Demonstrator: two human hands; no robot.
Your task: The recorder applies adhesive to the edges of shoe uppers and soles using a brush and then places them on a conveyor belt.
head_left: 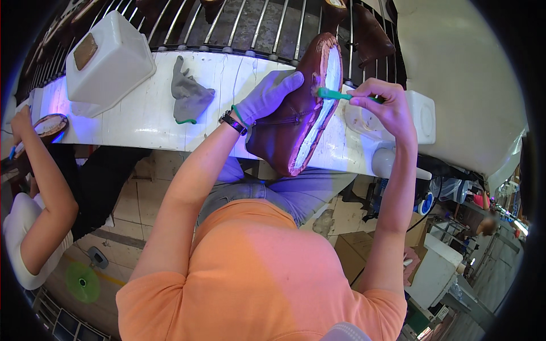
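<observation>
A dark brown leather boot (pixel 273 145) lies on its side over the white bench edge, its whitish underside (pixel 321 122) turned to the right. Wearing a grey glove, my left hand (pixel 270 95) is wrapped round the boot's upper, thumb toward the underside. My bare right hand (pixel 389 105) pinches a small brush with a green handle (pixel 336 95). The brush's bristles touch the boot's rim near its upper part. Under violet-blue light, the rim between upper and underside glows. Beneath my right hand stands a shallow clear tub (pixel 364 122), partly hidden.
A spare grey glove (pixel 190 94) and a white plastic box (pixel 111 62) sit on the bench (pixel 153 122). Behind it runs a roller conveyor (pixel 256 28) carrying more brown boots (pixel 372 37). At right is a white container (pixel 422 116). At left, another person's arm (pixel 51 176) works on a shoe.
</observation>
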